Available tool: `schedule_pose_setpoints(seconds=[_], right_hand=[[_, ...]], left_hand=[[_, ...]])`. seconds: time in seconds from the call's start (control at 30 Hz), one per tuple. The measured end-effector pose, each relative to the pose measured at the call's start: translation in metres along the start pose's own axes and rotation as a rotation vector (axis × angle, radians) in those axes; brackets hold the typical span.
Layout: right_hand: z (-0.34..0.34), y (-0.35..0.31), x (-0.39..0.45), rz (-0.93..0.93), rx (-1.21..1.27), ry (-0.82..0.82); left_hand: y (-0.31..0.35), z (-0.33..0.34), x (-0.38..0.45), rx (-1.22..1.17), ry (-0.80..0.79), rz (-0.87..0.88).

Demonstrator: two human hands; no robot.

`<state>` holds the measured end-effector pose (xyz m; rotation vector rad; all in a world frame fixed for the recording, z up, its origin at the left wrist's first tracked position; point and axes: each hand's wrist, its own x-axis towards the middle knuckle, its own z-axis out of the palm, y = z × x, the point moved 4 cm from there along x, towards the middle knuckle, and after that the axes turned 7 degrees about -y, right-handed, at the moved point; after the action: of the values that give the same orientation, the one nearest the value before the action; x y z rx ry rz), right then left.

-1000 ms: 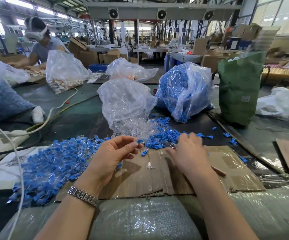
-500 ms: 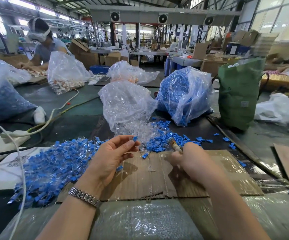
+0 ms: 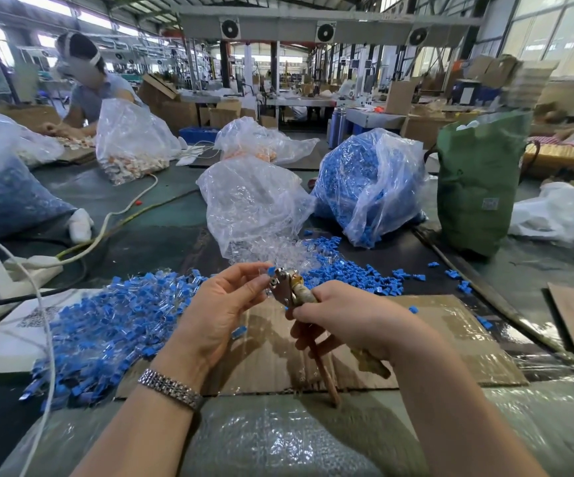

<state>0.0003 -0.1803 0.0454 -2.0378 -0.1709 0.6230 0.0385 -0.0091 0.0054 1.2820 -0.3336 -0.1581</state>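
A person's 2 hands work above a cardboard sheet [image 3: 433, 325] on the counter. The left hand [image 3: 223, 311] has its grip pinched on a tiny blue piece [image 3: 271, 271], held up at the metal head of a hand tool [image 3: 283, 287]. The right hand [image 3: 351, 321] has its grip wrapped round the tool's handles. The fingertips sit so near the head that a squeeze could nip them, or the piece could slip into the blue pile [image 3: 106, 325]. Fingers hide most of the piece, so its seating cannot be told.
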Motion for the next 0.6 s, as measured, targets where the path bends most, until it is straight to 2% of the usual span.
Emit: schedule_pose_setpoints(seconds=[0.23, 0.47, 0.6], right_hand=[[0.004, 0.003, 0.002, -0.023, -0.024, 0.000], [0.016, 0.006, 0.008, -0.001, -0.088, 0.102], [0.014, 0.008, 0.007, 0.016, -0.028, 0.079]], left_hand=[[0.000, 0.004, -0.003, 0.152, 0.021, 0.011], [-0.001, 0.005, -0.002, 0.240, 0.057, 0.020], [0.000, 0.007, -0.002, 0.276, 0.069, 0.036]])
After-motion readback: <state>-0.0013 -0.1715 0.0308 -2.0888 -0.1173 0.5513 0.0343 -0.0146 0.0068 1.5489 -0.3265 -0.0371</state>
